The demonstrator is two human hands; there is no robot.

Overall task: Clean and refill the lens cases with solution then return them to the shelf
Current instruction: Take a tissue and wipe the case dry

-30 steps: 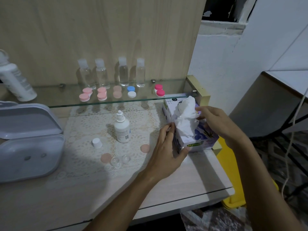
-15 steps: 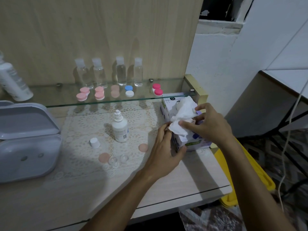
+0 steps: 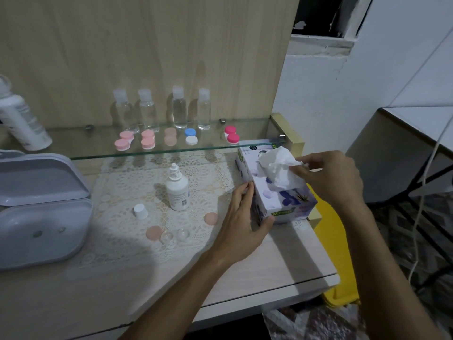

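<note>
The counter (image 3: pixel 282 263) is of pale wood, with a white lace mat (image 3: pixel 137 182) on it and a glass shelf (image 3: pixel 98 146) above its back part. At the left edge an open grey box (image 3: pixel 41 217) lies with its lid up. At the right a tissue box (image 3: pixel 277 192) with purple flowers stands just below the shelf end. The left hand (image 3: pixel 241 222) grips the near left corner of this box, fingers on its side and thumb on its front. The right hand (image 3: pixel 329 177) is above the box, and its grip is narrow: thumb and fingers pinch a white tissue (image 3: pixel 277 165) that comes out of the top. On the mat stands an uncapped solution bottle (image 3: pixel 177 190), and its white cap (image 3: pixel 140 211) is to the left of it. In front of the bottle the open lens case (image 3: pixel 174 235) lies, clear, with one peach lid (image 3: pixel 153 233) touching it and a second peach lid (image 3: pixel 210 218) apart to the right. On the shelf there are four clear bottles (image 3: pixel 179 109) and, before them, a row of closed lens cases (image 3: pixel 147 139) in pink, peach, blue-white and red.
</note>
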